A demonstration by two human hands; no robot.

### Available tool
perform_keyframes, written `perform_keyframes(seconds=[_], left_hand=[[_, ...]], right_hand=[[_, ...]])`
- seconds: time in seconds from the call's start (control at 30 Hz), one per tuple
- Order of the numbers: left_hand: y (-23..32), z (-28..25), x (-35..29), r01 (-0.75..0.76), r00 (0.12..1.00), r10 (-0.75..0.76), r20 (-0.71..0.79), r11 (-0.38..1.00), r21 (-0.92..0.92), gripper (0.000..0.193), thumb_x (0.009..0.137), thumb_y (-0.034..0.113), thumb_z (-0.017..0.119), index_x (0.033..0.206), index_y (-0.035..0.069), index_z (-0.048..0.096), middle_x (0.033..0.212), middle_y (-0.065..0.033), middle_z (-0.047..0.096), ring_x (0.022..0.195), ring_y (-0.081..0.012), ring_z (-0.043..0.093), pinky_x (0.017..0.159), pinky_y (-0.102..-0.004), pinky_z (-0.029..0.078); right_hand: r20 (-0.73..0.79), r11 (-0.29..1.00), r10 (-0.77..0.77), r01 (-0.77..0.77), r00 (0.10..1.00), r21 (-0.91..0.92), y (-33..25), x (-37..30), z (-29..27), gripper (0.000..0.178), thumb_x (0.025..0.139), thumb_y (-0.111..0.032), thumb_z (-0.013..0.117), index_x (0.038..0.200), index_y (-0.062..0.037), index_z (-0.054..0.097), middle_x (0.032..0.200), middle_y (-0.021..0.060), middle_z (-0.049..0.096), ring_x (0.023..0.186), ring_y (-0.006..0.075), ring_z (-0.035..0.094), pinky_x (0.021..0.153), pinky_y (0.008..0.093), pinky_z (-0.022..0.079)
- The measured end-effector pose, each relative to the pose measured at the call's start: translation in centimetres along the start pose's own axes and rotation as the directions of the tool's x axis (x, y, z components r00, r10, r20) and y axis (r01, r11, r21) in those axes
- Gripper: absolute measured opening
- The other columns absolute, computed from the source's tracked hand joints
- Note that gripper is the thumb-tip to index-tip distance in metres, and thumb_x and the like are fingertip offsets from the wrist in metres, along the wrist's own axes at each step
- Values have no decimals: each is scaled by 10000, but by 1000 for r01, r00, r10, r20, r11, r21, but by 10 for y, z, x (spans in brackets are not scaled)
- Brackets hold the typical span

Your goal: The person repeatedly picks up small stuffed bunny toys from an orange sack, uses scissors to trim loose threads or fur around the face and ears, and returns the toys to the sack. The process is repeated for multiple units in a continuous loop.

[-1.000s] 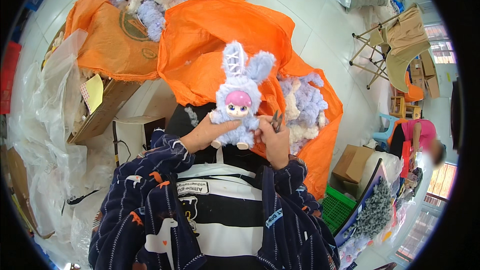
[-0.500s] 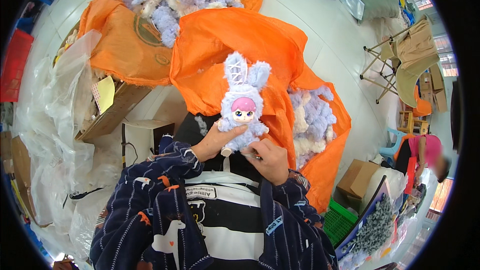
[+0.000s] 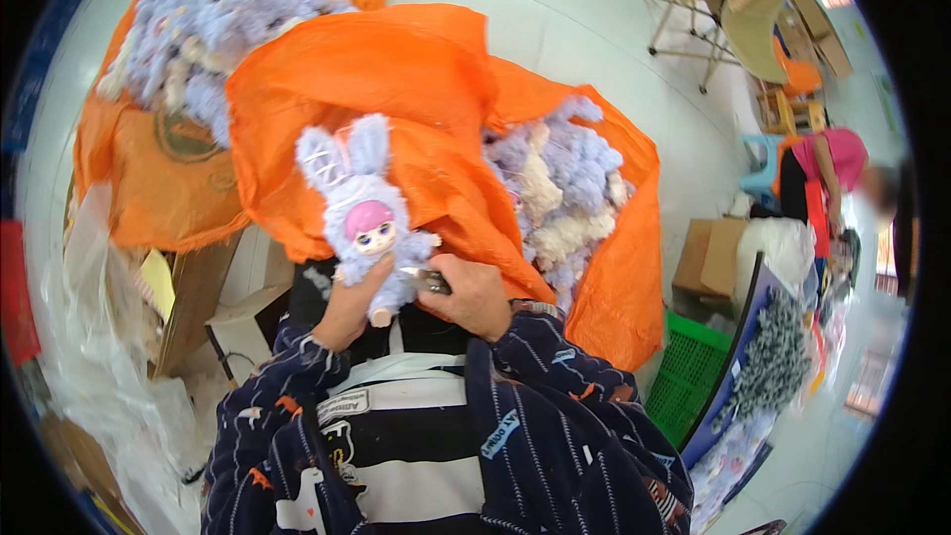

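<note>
Just beyond the doll (image 3: 365,218), a wide orange sack (image 3: 436,129) fills the way forward, its right side heaped with plush toys (image 3: 570,188). Past it, tiled floor (image 3: 594,50) gives open passage toward the folding chair (image 3: 748,10). 2 obstacles, a cardboard box (image 3: 190,302) and plastic sheeting (image 3: 109,386), crowd the left; at right, a green crate (image 3: 684,367) leaves a narrow gap beside the sack

The white-striped navy jacket (image 3: 604,436) carried orange and white animal prints (image 3: 311,495) and hung open over a black-and-white striped top (image 3: 421,451).
</note>
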State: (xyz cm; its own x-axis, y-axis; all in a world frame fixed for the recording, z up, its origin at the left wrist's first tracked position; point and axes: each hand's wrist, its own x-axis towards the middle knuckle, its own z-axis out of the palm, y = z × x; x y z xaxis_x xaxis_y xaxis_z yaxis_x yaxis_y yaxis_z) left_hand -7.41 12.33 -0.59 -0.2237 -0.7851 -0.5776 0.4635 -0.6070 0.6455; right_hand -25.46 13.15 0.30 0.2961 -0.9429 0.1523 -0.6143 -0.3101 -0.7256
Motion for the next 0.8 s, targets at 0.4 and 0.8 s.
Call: perform_keyframes(seconds=[0.4, 0.8], left_hand=[[93, -5, 12, -120, 991, 135, -7, 905, 409, 424, 844, 202, 595, 1201, 21, 456, 1085, -70, 550, 930, -133, 554, 784, -277, 470], [101, 17, 115, -409, 912, 354, 208, 730, 547, 158, 909, 179, 484, 927, 48, 570, 813, -26, 568, 773, -133, 549, 743, -264, 443]], right_hand=[[225, 557, 454, -472, 862, 684, 11, 13, -52, 100, 835, -131, 582, 846, -32, 572, 665, 3, 548, 559, 65, 497, 545, 216, 419], [-172, 671, 702, -723, 691, -165, 276, 2, 43, 489, 699, -357, 673, 966, 39, 567, 825, 183, 621, 659, 266, 608, 633, 342, 484]])
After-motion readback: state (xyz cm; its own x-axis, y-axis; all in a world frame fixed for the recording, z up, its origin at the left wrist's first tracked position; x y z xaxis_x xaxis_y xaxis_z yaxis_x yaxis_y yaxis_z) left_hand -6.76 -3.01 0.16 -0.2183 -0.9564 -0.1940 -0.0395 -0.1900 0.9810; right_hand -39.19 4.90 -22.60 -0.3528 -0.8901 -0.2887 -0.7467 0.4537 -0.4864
